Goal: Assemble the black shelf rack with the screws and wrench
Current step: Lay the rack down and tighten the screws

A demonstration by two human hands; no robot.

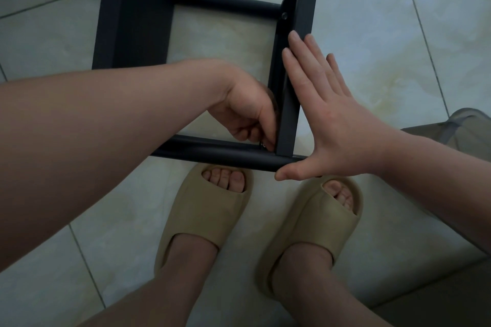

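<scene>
Head view. The black shelf rack [132,21] lies partly assembled on the tiled floor [372,34], directly ahead of the person's tan slippers [210,210]. We note a flat side bar [288,119] meeting a round cross tube [212,151] at the near corner. Further up the same bar a bolt head [284,16] is already seated.

The left hand [247,111] is curled at that corner, its fingertips pinching a small metal piece [261,145] against the joint. We judge it to be a screw, but it is too small to confirm. The right hand [326,114] is spread flat, its straight fingers pressing the outer face of the side bar and its thumb lying along the tube end. It grasps nothing. We see no wrench.

Handling assessment: the painted metal looks rigid, smooth and moderately heavy. An unfastened joint will shift, so we advise bracing bar and tube close to the corner. The small piece would be easily dropped and should be pinched at its head.
</scene>
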